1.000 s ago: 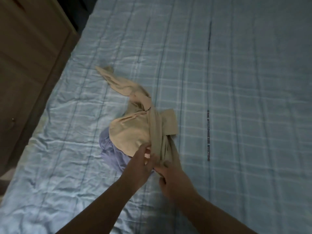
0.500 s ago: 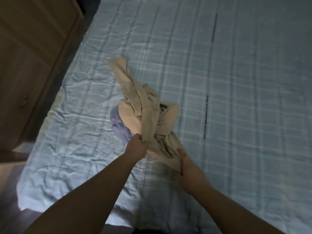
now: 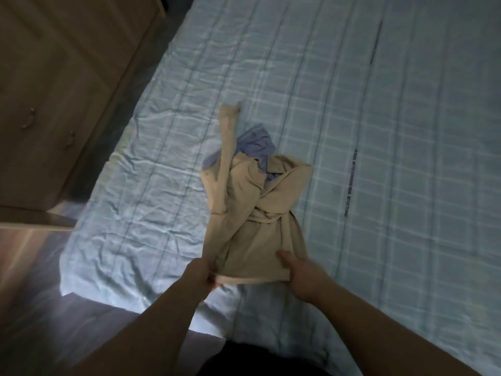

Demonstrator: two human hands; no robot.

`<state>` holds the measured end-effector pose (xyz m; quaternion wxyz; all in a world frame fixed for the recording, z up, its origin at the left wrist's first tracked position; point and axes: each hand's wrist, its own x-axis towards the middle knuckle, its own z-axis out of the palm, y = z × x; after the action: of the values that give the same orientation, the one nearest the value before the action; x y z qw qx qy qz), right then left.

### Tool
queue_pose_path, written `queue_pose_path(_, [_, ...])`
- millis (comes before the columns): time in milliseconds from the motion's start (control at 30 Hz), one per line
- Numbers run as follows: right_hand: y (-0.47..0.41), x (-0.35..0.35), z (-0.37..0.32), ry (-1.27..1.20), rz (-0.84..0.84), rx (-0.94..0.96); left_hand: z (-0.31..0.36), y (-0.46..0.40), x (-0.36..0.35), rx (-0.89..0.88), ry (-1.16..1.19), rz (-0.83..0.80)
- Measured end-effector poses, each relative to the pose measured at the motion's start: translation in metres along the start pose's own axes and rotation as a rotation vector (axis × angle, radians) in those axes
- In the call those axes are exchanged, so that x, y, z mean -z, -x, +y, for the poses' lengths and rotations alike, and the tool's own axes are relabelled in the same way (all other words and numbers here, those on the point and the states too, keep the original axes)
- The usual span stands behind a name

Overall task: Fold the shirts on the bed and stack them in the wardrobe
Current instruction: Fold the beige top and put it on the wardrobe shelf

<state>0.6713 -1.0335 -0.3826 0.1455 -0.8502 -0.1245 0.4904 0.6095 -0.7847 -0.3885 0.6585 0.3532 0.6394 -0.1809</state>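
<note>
Nearest, two bare forearms reaching out over the bed's edge. Left hand (image 3: 199,275) curled round the near left corner of the beige shirt (image 3: 252,232), hem pinched between thumb and fingers. Right hand (image 3: 301,272) gripping the near right corner, thumb on top of the cloth, fingers tucked under the hem. Hem drawn fairly straight between both hands; above it the shirt bunched and twisted, folds crossing at the middle, one sleeve stretched away toward the far left, its end blurred. Just beyond and partly beneath the beige cloth, a crumpled blue shirt (image 3: 254,143) on the bed (image 3: 393,131), showing at the far side and through a gap in the folds. Bed covered in a pale blue checked sheet, wrinkled on the left, smoother to the right, with a dark line of print right of the shirts. Farther left, beside the bed, a wooden wardrobe (image 3: 54,77) with small handles, well apart from the shirts.
</note>
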Motion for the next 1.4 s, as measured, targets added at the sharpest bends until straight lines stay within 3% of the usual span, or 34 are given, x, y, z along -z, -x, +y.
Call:
queue_pose_path(67, [0.0,-0.002,-0.006,0.019,-0.096,0.116,-0.007,-0.001,0.015,0.073,-0.025,-0.031])
queue_pose_path(133, [0.005,-0.002,-0.01,0.019,-0.133,0.189,-0.01,-0.005,0.026,0.109,-0.246,-0.064])
queue_pose_path(233, [0.019,-0.004,-0.011,-0.027,-0.073,0.222,-0.009,-0.005,0.035,0.158,-0.672,-0.142])
queue_pose_path(300, [0.032,-0.001,-0.007,-0.039,-0.018,0.204,-0.004,0.0,0.031,0.144,-0.819,-0.137])
queue_pose_path(367, [0.046,0.005,0.0,-0.03,0.01,0.169,0.002,-0.004,0.022,-0.037,-0.712,-0.087])
queue_pose_path(433, [0.062,0.014,0.007,0.049,0.002,0.112,0.013,-0.007,0.01,-0.17,-0.414,-0.112])
queue_pose_path(533, [0.083,0.029,0.022,0.197,0.007,-0.009,0.027,-0.001,-0.014,-0.091,-0.016,-0.183])
queue_pose_path(633, [0.101,0.042,0.039,0.304,0.081,-0.157,0.031,0.019,-0.036,-0.012,0.178,-0.312])
queue_pose_path(733, [0.119,0.047,0.059,0.339,0.183,-0.305,0.025,0.041,-0.052,0.004,0.243,-0.487])
queue_pose_path(800, [0.127,0.048,0.078,0.32,0.22,-0.395,0.017,0.057,-0.06,-0.011,0.143,-0.575])
queue_pose_path(867, [0.131,0.049,0.099,0.289,0.238,-0.419,0.006,0.069,-0.067,-0.068,0.005,-0.564])
queue_pose_path(1000, [0.134,0.048,0.128,0.356,0.175,-0.222,-0.022,0.068,-0.072,-0.404,-0.175,-0.368])
queue_pose_path(1100, [0.138,0.048,0.138,0.358,0.085,-0.06,-0.042,0.101,-0.073,-0.566,-0.119,-0.221])
queue_pose_path(1200, [0.151,0.051,0.135,0.24,0.056,0.04,-0.063,0.135,-0.067,-0.63,0.073,-0.242])
queue_pose_path(1300, [0.166,0.059,0.119,0.212,0.141,0.207,-0.087,0.165,-0.051,-0.619,0.21,-0.339])
queue_pose_path(1400, [0.169,0.059,0.096,0.103,0.266,0.354,-0.111,0.194,-0.034,-0.649,0.261,-0.331])
